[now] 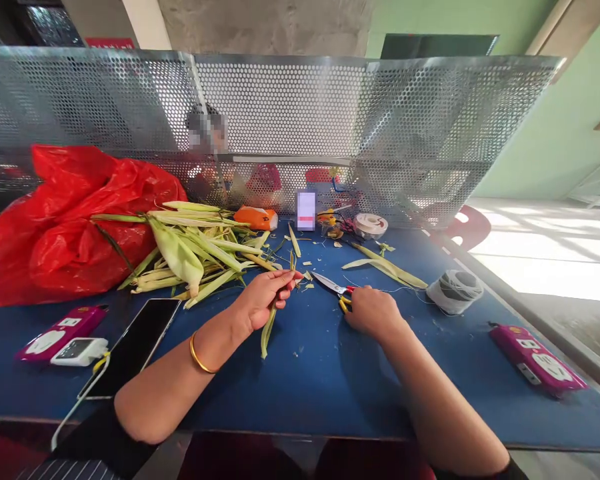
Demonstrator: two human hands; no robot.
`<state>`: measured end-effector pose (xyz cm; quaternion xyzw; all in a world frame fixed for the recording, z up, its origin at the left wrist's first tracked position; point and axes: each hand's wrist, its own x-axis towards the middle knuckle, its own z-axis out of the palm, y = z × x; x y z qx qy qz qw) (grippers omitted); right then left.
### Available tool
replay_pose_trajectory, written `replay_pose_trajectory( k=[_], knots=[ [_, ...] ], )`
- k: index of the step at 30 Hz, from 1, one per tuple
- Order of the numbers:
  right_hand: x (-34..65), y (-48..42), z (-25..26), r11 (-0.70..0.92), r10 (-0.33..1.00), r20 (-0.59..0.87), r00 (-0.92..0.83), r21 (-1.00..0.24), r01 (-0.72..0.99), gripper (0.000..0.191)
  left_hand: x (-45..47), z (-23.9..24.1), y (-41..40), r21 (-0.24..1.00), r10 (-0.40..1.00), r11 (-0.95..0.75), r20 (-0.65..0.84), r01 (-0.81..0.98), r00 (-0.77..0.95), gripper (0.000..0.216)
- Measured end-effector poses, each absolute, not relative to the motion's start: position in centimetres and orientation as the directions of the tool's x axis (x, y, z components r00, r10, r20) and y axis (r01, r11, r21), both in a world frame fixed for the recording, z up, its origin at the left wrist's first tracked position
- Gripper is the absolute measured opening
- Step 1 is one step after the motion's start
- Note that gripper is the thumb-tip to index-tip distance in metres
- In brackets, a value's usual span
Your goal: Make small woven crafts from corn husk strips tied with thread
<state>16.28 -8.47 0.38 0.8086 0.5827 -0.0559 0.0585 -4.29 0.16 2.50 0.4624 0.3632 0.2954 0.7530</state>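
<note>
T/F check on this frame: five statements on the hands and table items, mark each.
1. The left hand holds a green leaf strip. True.
2. The right hand holds a knife. False: its grip is on scissors.
3. The red plastic bag lies on the person's right. False: it lies on the left, beside the leaf pile.
4. A gold bangle sits on the left wrist. True.
5. The phone screen is lit. False: it is dark.

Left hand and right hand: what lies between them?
Head view: the scissors, held by the right hand, point toward the left hand, which pinches a leaf strip; small leaf scraps lie around them.
</note>
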Motion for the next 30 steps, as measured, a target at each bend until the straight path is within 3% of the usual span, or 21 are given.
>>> replay_pose_trajectory(
  k=[4,8,13,15,16,18,20,22,24,26,30],
  knots=[
    [17.2,-8.2,-0.3,-0.325,0.929,-0.181,0.323,0.018,0.946,0.046,-4.3,2.2,0.3,0.845,0.729,0.513,-0.337,-0.151,0.596,0.01],
    [17.6,-8.2,-0.6,-0.31,0.93,-0.213,0.3,-0.011,0.951,0.029,-4.3,1.8,0.3,0.79,0.691,0.589,-0.384,-0.169,0.613,0.007],
    [15.6,-9.2,-1.3,-0.304,0.943,-0.162,0.291,-0.061,0.951,0.031,-4.2,1.7,0.0,0.831,0.665,0.545,-0.349,-0.111,0.66,0.016],
    [15.5,-10.4,-1.9,-0.306,0.949,-0.135,0.285,-0.169,0.937,0.039,-4.1,1.8,-0.2,0.871,0.676,0.486,-0.318,-0.077,0.665,0.018],
    [15.8,-11.2,-2.2,-0.301,0.953,-0.116,0.279,-0.291,0.908,0.046,-3.9,1.9,-0.3,0.893,0.688,0.446,-0.301,-0.057,0.66,0.019],
    [17.1,-13.1,-2.9,-0.294,0.952,-0.104,0.286,-0.564,0.772,0.063,-3.4,2.0,-0.3,0.939,0.72,0.345,-0.262,-0.003,0.642,0.018],
    [18.9,-15.2,-3.5,-0.267,0.938,-0.095,0.333,-0.809,0.523,0.063,-2.3,1.9,-0.1,0.977,0.748,0.204,-0.202,0.07,0.632,0.016],
    [20.7,-17.0,-3.8,-0.237,0.902,-0.137,0.41,-0.95,0.205,0.066,-0.4,1.6,0.3,0.988,0.749,0.02,-0.118,0.156,0.651,0.013],
    [22.1,-18.3,-4.0,-0.171,0.861,-0.161,0.482,-0.985,-0.022,0.061,2.0,1.0,0.8,0.946,0.7,-0.219,-0.018,0.239,0.714,0.009],
    [22.7,-19.0,-4.2,-0.073,0.83,-0.13,0.542,-0.989,-0.125,0.053,4.8,0.2,1.2,0.852,0.627,-0.455,0.099,0.26,0.773,0.013],
    [22.5,-19.4,-4.7,0.072,0.796,-0.028,0.605,-0.987,-0.141,0.032,9.3,-1.4,1.6,0.834,0.592,-0.479,0.077,0.273,0.803,0.022]
  ],
)
